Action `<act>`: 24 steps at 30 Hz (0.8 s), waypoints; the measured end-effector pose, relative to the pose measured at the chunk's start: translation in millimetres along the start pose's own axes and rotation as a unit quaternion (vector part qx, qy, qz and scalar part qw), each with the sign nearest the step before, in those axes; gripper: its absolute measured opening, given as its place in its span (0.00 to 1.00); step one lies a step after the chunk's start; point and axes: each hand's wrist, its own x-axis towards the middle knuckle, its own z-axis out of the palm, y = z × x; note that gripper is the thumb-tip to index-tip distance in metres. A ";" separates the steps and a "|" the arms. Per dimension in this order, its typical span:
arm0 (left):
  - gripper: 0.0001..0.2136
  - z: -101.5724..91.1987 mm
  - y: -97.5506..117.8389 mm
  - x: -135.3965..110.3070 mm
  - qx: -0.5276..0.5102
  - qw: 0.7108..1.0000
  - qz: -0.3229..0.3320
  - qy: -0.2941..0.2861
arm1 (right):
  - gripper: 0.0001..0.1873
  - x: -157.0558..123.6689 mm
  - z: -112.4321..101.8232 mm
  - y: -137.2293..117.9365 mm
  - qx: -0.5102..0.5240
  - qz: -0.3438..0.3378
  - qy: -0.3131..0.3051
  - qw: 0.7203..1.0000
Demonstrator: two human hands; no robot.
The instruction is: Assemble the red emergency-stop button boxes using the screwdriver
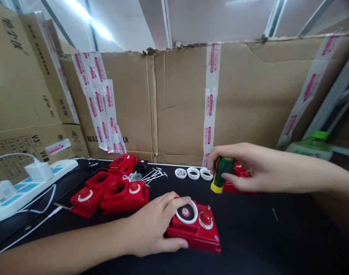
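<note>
My left hand grips the left end of a red plastic box lying on the black table. Its fingers come over the top, beside a white ring around a black disc. A red dome with a white crescent sits at the box's right, and screws show at its right-hand corners. Farther back and to the right, my right hand is wrapped round the green and yellow handle of a screwdriver, raised above the table. The screwdriver's shaft cannot be seen. Behind that hand is another red part, partly hidden.
Several red boxes stand to the left, near metal T-shaped rods. Three white rings lie at the back. A thin screw-like piece lies right. A power strip with cables is at left. Cardboard walls the back.
</note>
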 end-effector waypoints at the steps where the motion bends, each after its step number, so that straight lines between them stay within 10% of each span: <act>1: 0.46 -0.1 0.2 0.1 0.002 1.000 -0.001 -0.001 | 0.15 -0.2 -0.2 -0.1 0.016 0.001 -0.021 1.000; 17: 0.44 -4.1 3.2 1.7 0.011 1.000 0.006 -0.006 | 0.12 1.6 -1.7 6.1 0.019 0.018 -0.096 0.995; 24: 0.45 -2.7 1.6 1.0 0.012 1.000 0.010 0.003 | 0.28 3.2 -5.4 19.6 0.117 0.014 -0.076 0.990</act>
